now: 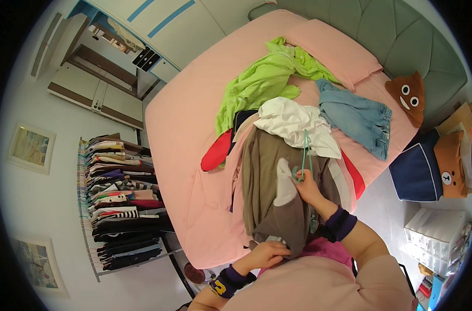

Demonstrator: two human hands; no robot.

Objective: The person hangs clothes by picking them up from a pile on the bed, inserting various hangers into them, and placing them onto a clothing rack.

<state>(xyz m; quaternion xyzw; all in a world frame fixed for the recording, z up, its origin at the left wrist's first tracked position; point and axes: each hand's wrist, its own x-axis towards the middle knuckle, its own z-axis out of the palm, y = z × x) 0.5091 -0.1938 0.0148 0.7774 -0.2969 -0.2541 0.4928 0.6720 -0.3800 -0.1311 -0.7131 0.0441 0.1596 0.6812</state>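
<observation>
My right hand (309, 189) grips a thin green clothes hanger (305, 145) above a grey-brown garment (277, 233) with a white patch. My left hand (265, 254) pinches the near edge of that garment, close to my body. Beneath it an olive-brown garment (255, 179) lies on the bed, partly covered. Just beyond the hanger is a crumpled white garment (290, 116). A bright green piece of clothing (255, 81) spreads farther back, and blue denim jeans or shorts (352, 112) lie to the right. A red piece of cloth (216, 151) shows at the left of the pile.
The clothes lie on a bed with a pink sheet (181, 116). A pink hanger (197, 198) rests left of the pile. Clothes hang on a rack (123, 202) at the left. A pillow (333, 46), brown plush cushion (407, 99) and navy storage box (417, 171) are around the right side.
</observation>
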